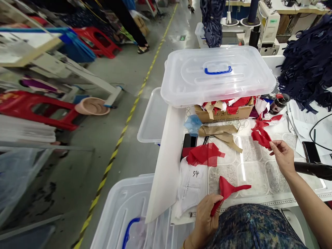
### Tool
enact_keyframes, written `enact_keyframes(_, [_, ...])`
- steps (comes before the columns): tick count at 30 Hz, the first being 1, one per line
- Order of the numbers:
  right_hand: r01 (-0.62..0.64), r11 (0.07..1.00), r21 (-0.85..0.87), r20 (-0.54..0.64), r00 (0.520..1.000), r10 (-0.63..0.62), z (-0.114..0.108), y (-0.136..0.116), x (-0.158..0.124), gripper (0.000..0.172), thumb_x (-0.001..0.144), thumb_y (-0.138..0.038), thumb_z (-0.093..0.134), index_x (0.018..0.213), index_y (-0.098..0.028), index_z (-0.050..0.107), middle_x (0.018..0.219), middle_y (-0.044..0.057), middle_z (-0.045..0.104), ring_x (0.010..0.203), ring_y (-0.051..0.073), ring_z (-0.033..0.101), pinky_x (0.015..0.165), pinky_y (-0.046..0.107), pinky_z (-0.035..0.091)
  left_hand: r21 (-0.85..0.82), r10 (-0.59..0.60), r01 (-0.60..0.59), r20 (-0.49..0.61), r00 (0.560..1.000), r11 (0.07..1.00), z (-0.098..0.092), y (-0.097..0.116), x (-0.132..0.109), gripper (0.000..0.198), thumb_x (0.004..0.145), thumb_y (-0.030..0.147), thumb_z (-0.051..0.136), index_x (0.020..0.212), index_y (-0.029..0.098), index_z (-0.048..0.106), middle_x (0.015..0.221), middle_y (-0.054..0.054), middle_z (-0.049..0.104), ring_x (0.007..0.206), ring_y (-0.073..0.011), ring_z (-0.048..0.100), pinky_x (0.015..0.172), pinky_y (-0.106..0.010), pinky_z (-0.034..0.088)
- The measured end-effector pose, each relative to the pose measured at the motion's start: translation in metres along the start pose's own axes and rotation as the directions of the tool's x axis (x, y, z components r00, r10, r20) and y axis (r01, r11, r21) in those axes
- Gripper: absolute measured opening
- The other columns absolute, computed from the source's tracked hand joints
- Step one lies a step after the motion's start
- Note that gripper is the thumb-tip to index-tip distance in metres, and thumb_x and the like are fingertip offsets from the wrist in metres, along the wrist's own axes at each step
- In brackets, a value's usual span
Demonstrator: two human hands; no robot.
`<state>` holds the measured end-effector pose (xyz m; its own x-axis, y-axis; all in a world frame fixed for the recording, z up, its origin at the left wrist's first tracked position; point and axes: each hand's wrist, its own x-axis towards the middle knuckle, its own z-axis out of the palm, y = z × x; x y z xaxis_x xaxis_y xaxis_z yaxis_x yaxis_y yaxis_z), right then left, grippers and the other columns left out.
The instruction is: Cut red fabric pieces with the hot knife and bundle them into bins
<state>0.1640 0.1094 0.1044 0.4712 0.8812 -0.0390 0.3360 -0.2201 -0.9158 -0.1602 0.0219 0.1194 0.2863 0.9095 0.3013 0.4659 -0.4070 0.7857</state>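
My left hand (207, 216), low at the table's near edge, pinches a small red fabric piece (228, 188) whose narrow tail points right. Farther right, my right hand (282, 155) has thumb and fingers closed on the end of a red fabric strip (261, 136). That strip trails away toward more red scraps at the back. Another red fabric piece (203, 154) lies flat at the left, partly over a white paper pattern (192, 183) marked 54. Beneath my hands is a clear tray (251, 178) with several shallow compartments.
Behind the tray, a cardboard box (223, 114) of scraps sits under a clear plastic lid (192, 77) with a blue handle. Brown paper pieces (220, 133) and a phone (190, 141) lie at left. Another phone (311, 152) and a dark bar (312, 169) are at right. Navy strips (308, 65) hang behind.
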Motion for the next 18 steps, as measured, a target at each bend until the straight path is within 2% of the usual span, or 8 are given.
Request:
enact_keyframes(4, [0.011,0.995,-0.098,0.16,0.987,0.005,0.0,0.011,-0.003,0.036,0.081,-0.055,0.062,0.081,-0.019,0.067,0.062,0.001,0.064,0.052,0.013,0.056,0.047,0.026,0.047,-0.008,-0.03,0.03,0.076,0.997,1.0,0.004,-0.003,-0.003,0.012,0.094,0.015,0.05,0.098,0.022,0.06,0.077,-0.002,0.068,0.067,-0.0138,0.066,0.064,-0.021,0.053])
enact_keyframes(7, [0.048,0.977,-0.208,0.32,0.947,0.021,0.0,0.026,-0.011,0.024,0.07,-0.047,0.07,0.071,-0.023,0.07,0.058,0.0,0.067,0.049,0.014,0.056,0.048,0.029,0.046,-0.008,-0.033,0.034,0.108,0.994,0.999,0.007,-0.006,-0.005,0.013,0.094,0.015,0.05,0.099,0.021,0.06,0.078,-0.003,0.07,0.068,-0.0148,0.067,0.064,-0.023,0.055])
enact_keyframes(9, [0.069,0.959,-0.276,0.37,0.928,0.039,-0.001,0.035,-0.017,0.016,0.068,-0.043,0.071,0.07,-0.027,0.071,0.063,-0.001,0.07,0.048,0.015,0.056,0.049,0.03,0.045,0.0,-0.046,0.046,0.125,0.991,0.999,0.009,-0.007,-0.006,0.014,0.093,0.014,0.05,0.099,0.021,0.061,0.08,-0.004,0.071,0.069,-0.0155,0.068,0.065,-0.024,0.056])
enact_keyframes(11, [0.076,0.939,-0.335,0.357,0.933,0.052,-0.001,0.042,-0.021,0.014,0.071,-0.041,0.067,0.074,-0.028,0.071,0.069,-0.001,0.073,0.048,0.015,0.056,0.05,0.03,0.045,0.006,-0.052,0.051,0.14,0.989,0.999,0.011,-0.008,-0.006,0.014,0.093,0.014,0.051,0.099,0.021,0.061,0.082,-0.004,0.072,0.07,-0.0161,0.069,0.066,-0.024,0.057])
enact_keyframes(14, [0.072,0.907,-0.415,0.277,0.96,0.05,0.001,0.048,-0.022,0.019,0.076,-0.043,0.063,0.082,-0.026,0.07,0.081,0.002,0.073,0.05,0.015,0.057,0.051,0.03,0.044,0.008,-0.041,0.04,0.145,0.989,0.999,0.012,-0.009,-0.005,0.015,0.093,0.014,0.051,0.101,0.021,0.061,0.082,-0.004,0.072,0.071,-0.0161,0.069,0.067,-0.024,0.057])
enact_keyframes(18, [0.057,0.868,-0.493,0.165,0.986,0.029,0.011,0.053,-0.016,0.026,0.078,-0.044,0.063,0.094,-0.024,0.07,0.101,0.006,0.067,0.053,0.013,0.054,0.049,0.029,0.038,0.006,-0.038,0.037,0.138,0.99,0.999,0.014,-0.008,-0.003,0.014,0.092,0.014,0.052,0.099,0.021,0.062,0.082,-0.004,0.073,0.071,-0.0155,0.069,0.067,-0.024,0.057])
